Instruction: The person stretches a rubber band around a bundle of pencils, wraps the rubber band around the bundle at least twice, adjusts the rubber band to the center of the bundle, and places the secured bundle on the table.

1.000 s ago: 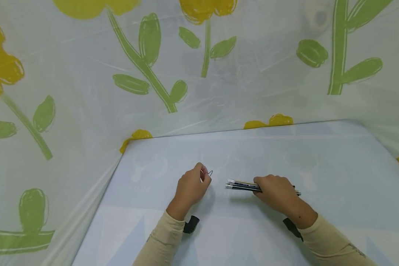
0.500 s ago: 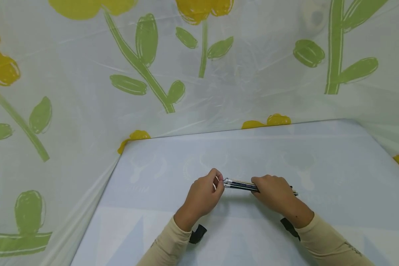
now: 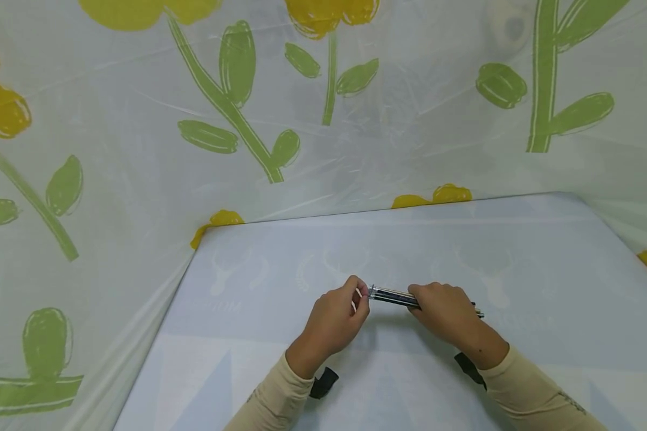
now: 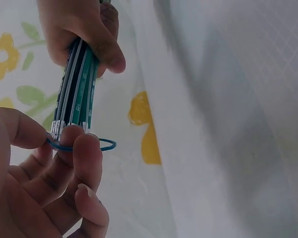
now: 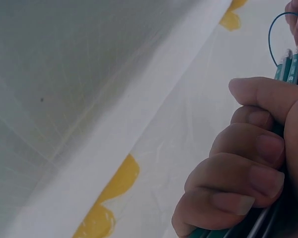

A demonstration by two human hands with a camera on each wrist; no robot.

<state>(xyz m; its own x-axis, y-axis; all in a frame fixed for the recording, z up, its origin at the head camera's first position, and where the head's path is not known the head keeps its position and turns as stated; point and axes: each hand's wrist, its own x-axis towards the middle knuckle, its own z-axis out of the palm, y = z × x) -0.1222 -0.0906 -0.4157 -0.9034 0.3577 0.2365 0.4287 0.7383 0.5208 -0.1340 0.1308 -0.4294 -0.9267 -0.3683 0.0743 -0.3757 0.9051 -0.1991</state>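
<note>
A bundle of several dark and green pencils (image 3: 390, 296) lies across my right hand's grip in the head view, held off the table. My right hand (image 3: 444, 312) wraps its fingers around their middle, hiding that part. Silvery ends of the pencils (image 4: 78, 99) point at my left hand in the left wrist view. There, my left hand (image 4: 49, 178) pinches a thin blue rubber band (image 4: 109, 145) right at those ends. The stretched loop of the rubber band (image 5: 270, 37) arcs beside the pencil ends (image 5: 290, 67) in the right wrist view.
Beneath both hands is a table with a pale printed cover (image 3: 280, 257). A white sheet with yellow flowers and green stems (image 3: 356, 161) hangs behind and to the left. Dark straps (image 3: 323, 383) show under both wrists.
My left hand has moved right with the rubber band, from apart from the pencils to right at their ends. My right hand keeps hold of the bundle, nearly still.
</note>
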